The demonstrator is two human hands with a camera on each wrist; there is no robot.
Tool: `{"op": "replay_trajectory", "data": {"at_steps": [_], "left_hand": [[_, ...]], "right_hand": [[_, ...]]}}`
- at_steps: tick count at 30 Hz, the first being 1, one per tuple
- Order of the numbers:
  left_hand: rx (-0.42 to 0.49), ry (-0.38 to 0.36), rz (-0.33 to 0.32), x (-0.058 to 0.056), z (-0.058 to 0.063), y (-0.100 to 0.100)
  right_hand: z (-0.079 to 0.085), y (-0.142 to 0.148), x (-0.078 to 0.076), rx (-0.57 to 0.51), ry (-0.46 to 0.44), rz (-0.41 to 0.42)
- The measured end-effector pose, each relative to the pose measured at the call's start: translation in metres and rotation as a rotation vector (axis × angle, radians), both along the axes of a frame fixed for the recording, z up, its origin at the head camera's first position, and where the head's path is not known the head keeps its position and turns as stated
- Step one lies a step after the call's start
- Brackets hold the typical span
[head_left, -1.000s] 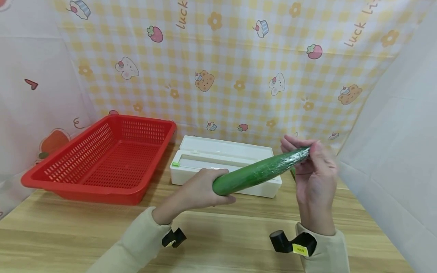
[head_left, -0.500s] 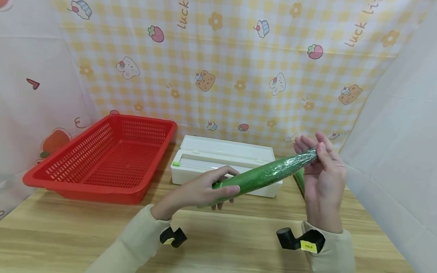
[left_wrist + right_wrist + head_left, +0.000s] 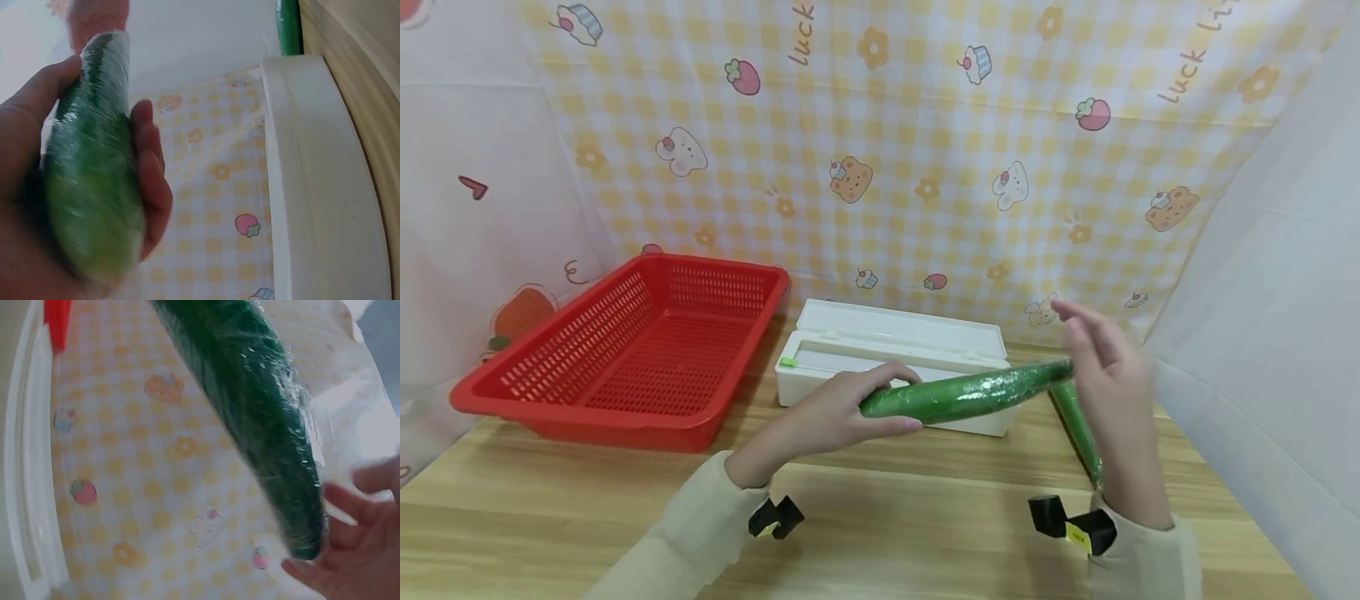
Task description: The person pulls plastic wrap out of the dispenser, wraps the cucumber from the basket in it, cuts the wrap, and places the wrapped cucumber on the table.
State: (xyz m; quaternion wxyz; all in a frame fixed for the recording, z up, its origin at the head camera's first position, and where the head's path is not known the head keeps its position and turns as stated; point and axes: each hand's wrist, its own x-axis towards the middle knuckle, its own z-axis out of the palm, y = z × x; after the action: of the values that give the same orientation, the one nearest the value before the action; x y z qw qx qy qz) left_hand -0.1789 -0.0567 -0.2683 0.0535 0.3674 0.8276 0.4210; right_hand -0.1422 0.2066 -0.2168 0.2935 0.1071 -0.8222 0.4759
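Observation:
A cucumber (image 3: 962,398) wrapped in clear cling film is held aloft, slanting up to the right. My left hand (image 3: 835,412) grips its near end; in the left wrist view, thumb and fingers curl round the wrapped cucumber (image 3: 97,169). By the narrow far tip is my right hand (image 3: 1112,392), its fingers apart and blurred in the head view. The right wrist view has the right hand (image 3: 362,544) right beside the cucumber's tip, with the fingers loosely spread. Film at that tip (image 3: 306,540) lies tight and shiny.
Behind the cucumber stands a white cling film dispenser (image 3: 797,392) with its lid raised and a green slider (image 3: 787,362). Another cucumber (image 3: 1078,433) lies on the wooden table (image 3: 880,525) at right, partly behind the right hand. A red perforated basket (image 3: 617,425) stands at left.
The right hand has let go of the tip's film and moved slightly right and down. The cucumber's tip has lowered, and the left hand has shifted its grip. More of the second cucumber shows.

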Motion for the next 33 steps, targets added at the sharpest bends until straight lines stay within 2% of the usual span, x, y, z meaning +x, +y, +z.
{"op": "replay_trajectory", "data": {"at_steps": [2,4,6,9,12,15,19,24,27,30,33], "left_hand": [[-0.072,0.113,0.038,0.0,-0.001,0.0],[-0.14,0.22,0.072,0.001,-0.002,0.001],[-0.2,0.313,0.099,0.002,-0.003,0.001],[-0.288,0.396,0.112,0.001,-0.005,0.003],[-0.352,0.423,0.099,0.0,-0.007,0.005],[-0.376,0.416,0.09,0.0,-0.01,0.007],[-0.362,0.397,0.102,-0.002,-0.014,0.005],[-0.307,0.34,0.131,-0.004,-0.015,0.004],[-0.227,0.317,0.208,-0.008,-0.013,0.004],[-0.173,0.356,0.317,-0.013,-0.016,0.002],[-0.22,0.397,0.381,-0.018,-0.022,0.0]], "right_hand": [[-0.006,-0.002,0.004,0.316,0.094,0.007],[-0.013,-0.005,0.008,0.529,0.141,0.107],[-0.021,-0.008,0.012,0.659,0.1,0.197],[-0.034,-0.013,0.015,0.789,0.006,0.224],[-0.046,-0.016,0.013,0.857,-0.023,0.204],[-0.054,-0.018,0.009,0.906,-0.003,0.174],[-0.056,-0.02,0.006,0.927,-0.004,0.18],[-0.05,-0.017,0.008,0.954,-0.017,0.194],[-0.044,-0.01,0.009,0.975,-0.019,0.148],[-0.039,0.002,0.009,0.936,-0.034,0.095],[-0.035,0.016,0.007,0.852,-0.096,0.061]]}}
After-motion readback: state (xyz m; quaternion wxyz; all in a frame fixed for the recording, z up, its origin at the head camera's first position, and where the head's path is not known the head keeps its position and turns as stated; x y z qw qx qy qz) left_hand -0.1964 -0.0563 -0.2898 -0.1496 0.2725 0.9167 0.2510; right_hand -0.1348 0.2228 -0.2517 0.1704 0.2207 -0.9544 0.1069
